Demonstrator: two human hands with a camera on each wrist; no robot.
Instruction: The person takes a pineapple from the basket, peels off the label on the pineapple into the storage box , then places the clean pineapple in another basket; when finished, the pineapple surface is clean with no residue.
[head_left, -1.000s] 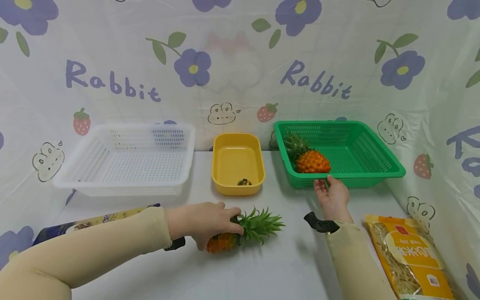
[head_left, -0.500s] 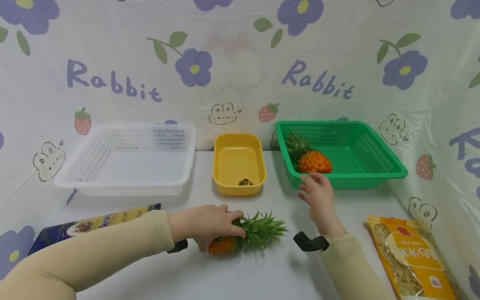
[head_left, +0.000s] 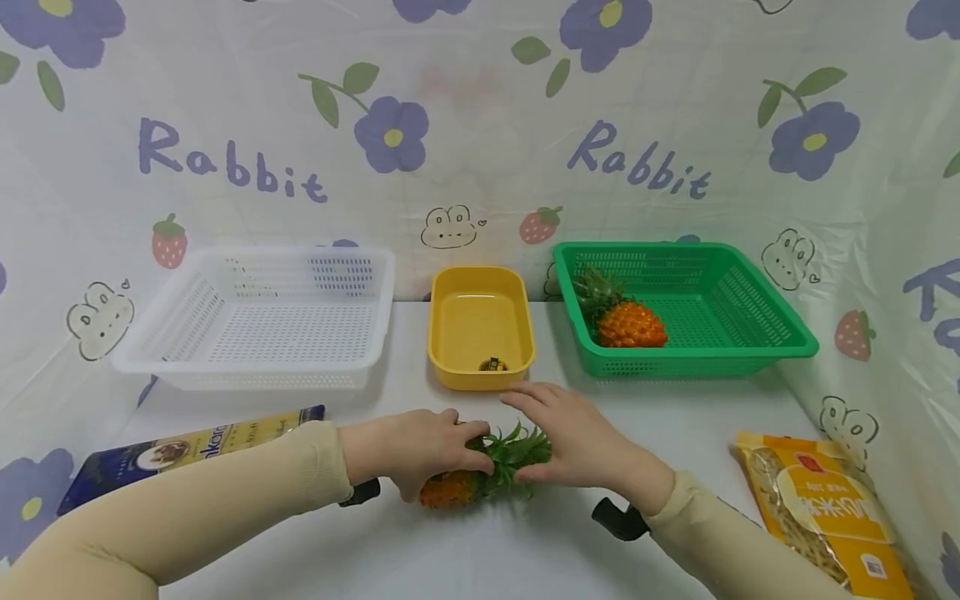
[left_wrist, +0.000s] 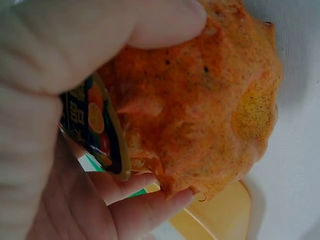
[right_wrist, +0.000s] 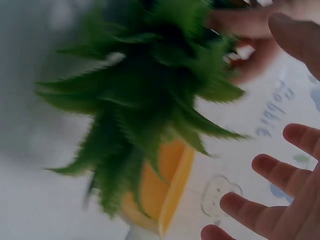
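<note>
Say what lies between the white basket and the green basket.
The head view shows a yellow tub standing between the white basket and the green basket.

The near pineapple has a bumpy, mostly dull rind with fine dark specks, and its leaves are saw-edged (too blurred to judge their sheen). A smooth printed label sits against the rind. The other pineapple looks knobbly and glossy. The green basket is perforated plastic, the white basket translucent perforated plastic, and the yellow tub smooth, softly shiny plastic. The noodle packet is partly clear film. The sleeves are matt cloth, and the backdrop is creased, faintly shiny sheeting.
</note>
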